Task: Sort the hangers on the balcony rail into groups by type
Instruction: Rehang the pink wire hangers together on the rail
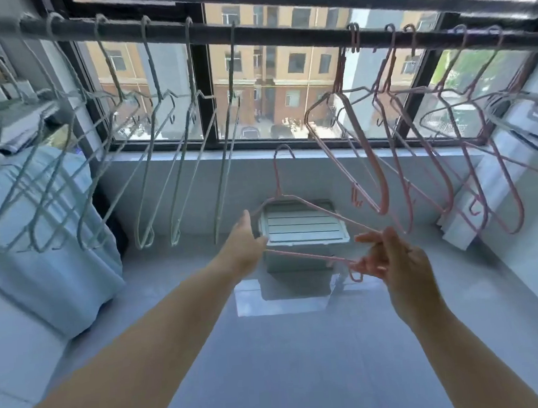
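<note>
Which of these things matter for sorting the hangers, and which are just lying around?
Part of the job: pink hanger held by left hand and right hand; pale green hangers and other pink hangers on the rail.
Just lying about: slatted crate on the floor; blue cloth at left.

Below the dark rail, both hands hold a loose pink hanger. The left hand grips one end and the right hand pinches the other with its fingers. Pale green hangers hang along the rail's left stretch, and pink hangers hang on its right.
</note>
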A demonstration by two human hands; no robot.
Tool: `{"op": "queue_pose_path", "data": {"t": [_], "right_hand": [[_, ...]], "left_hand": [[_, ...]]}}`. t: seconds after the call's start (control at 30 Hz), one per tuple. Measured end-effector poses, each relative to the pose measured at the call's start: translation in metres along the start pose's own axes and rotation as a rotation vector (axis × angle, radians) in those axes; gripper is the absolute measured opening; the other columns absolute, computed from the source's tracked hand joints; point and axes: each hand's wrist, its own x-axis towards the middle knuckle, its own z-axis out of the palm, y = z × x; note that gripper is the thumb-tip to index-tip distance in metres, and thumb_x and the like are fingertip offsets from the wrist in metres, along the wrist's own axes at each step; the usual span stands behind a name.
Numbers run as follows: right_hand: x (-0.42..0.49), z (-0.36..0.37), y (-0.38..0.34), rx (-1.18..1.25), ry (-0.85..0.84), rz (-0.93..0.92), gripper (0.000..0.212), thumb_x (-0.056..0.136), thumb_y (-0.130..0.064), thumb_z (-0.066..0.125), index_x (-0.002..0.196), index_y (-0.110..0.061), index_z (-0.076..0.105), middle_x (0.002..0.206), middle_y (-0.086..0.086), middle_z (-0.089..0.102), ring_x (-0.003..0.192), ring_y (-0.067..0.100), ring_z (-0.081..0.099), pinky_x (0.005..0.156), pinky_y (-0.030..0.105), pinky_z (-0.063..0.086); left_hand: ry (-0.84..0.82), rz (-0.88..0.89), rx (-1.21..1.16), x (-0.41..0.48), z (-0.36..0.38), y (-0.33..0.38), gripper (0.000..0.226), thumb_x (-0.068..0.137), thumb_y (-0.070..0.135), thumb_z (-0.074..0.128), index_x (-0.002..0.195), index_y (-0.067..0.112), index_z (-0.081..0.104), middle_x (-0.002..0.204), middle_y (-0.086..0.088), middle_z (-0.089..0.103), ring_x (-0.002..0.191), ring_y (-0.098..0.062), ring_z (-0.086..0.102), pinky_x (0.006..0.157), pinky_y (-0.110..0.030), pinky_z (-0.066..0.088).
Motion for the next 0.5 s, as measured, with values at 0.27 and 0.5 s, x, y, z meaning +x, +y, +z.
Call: {"op": "queue_pose_path", "data": {"t": [0.27,0.5], "right_hand": [[-0.024,-0.080,0.008,0.275,0.045,0.310,0.041,0.089,-0.033,0.045,0.061,-0.013,0.068,0.049,0.001,0.053,0.051,0.014,0.060,0.052,0.031,0.055],[-0.018,-0.079,0.055,-0.155,0.504,0.397,0.038,0.086,-0.031,0.057,0.112,-0.005,0.046,0.104,0.012,0.053,0.077,0.016,0.052,0.079,0.036,0.049]], "left_hand": [[-0.208,-0.008,0.325,0.015,-0.027,-0.031,0.013,0.091,0.022,0.051,0.085,0.019,0.062,0.092,-0.005,0.064,0.092,-0.022,0.055,0.085,-0.030,0.039],[-0.271,-0.039,0.205,-0.005,-0.030,-0.043,0.023,0.092,0.024,0.050,0.077,0.025,0.067,0.068,0.002,0.049,0.073,-0.020,0.042,0.073,-0.033,0.033]]}}
